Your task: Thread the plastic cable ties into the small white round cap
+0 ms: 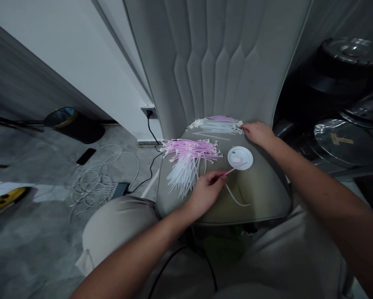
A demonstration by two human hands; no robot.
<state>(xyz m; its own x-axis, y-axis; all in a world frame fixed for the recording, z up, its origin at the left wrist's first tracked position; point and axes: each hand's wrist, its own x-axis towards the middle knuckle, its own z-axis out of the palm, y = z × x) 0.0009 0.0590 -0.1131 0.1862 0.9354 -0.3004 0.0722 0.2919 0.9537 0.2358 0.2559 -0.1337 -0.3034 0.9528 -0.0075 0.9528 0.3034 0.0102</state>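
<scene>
My left hand [207, 190] is closed in a pinch on a thin pink strip [230, 171], whose far end reaches over a small round white dish [240, 158]. A slender white strand [236, 200] curves down from the same fingers onto the seat. Inside the dish lies something whitish. My right hand [258, 133] pinches at the right end of a pile of thin white strips [219, 127] with small white tips; what exactly its fingers hold is too small to make out. Left of the dish, pink white-tipped strips [191, 148] lie across a fan of white strips [184, 176].
Everything rests on a grey padded chair [217, 209] with a tall back. Coiled pale cable [96, 182], a black phone-like slab [86, 156] and a dark cylindrical bin [77, 124] are on the floor at left. Metal-lidded pots [339, 139] stand at right. A plug [149, 113] sits in the wall.
</scene>
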